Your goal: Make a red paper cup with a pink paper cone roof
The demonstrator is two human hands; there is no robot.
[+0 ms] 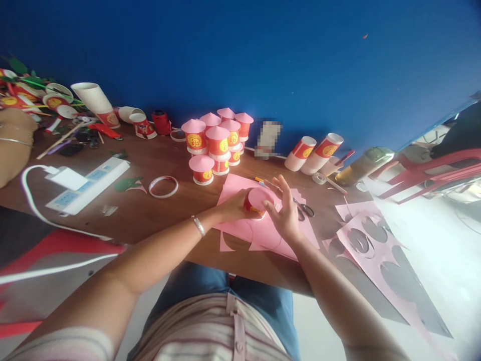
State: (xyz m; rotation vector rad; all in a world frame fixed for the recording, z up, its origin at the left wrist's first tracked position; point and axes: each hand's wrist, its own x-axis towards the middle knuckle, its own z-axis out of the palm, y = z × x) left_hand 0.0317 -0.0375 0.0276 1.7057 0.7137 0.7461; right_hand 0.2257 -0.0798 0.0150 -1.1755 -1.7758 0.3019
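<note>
My left hand [239, 204] is wrapped round the side of a red paper cup [252, 206] topped with a pink paper cone [259, 198]. On the other side of the cup, my right hand [282, 208] has its fingers spread, with the thumb at the edge of the cone; whether it touches cannot be made out. A small whitish bit shows by that thumb. Both hands are above pink paper sheets [268, 235]. Black scissors [305, 209] lie just right of my right hand, partly hidden by it. An orange and blue pen-like stick [260, 180] lies behind the cup.
Several finished cups with pink cones [218, 135] stand stacked behind. A tape ring [163, 187] and a white power strip [90, 185] lie left. Stacked paper cups [323, 150] and a bottle [363, 168] stand right. Pink paper offcuts [370, 240] spread over the right side. Another person's arm [15, 145] rests far left.
</note>
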